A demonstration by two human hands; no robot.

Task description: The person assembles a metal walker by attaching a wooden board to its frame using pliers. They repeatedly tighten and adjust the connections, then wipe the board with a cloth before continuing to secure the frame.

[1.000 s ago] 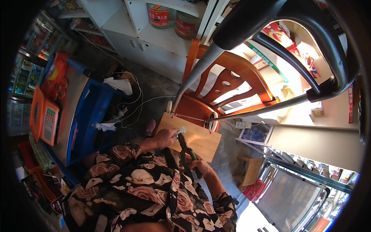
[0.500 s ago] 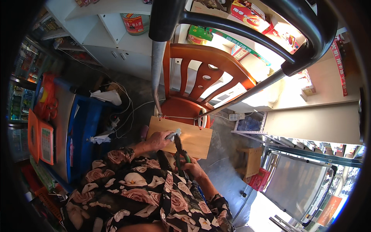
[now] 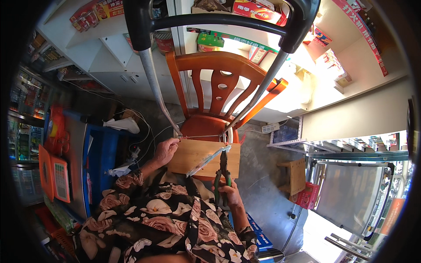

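My right hand (image 3: 229, 193) grips pliers (image 3: 221, 177) with green and black handles. Their jaws point away from me and reach the upper end of a pale bluish strip (image 3: 206, 162), perhaps a bundle of plastic ties or wire. That strip lies slantwise across a light wooden board (image 3: 182, 155). At the board's far left corner is my left hand (image 3: 165, 151), its fingers closed beside the foot of a bent metal tube frame (image 3: 154, 83). Whatever is between those fingertips is too small to make out. A thin wire or cord runs along the board's far edge.
Beyond the board stands a reddish-brown wooden chair (image 3: 206, 125); the frame's black grip (image 3: 219, 20) arches above it. A blue-sided table (image 3: 94, 149) with an orange scale (image 3: 55, 175) is at left. White shelves (image 3: 101, 52) line the back. A wooden stool (image 3: 297, 176) stands at right.
My left hand has left the strip and moved left to the board's corner. The pliers have shifted right, and the strip now lies stretched out along the board. The view has turned somewhat.
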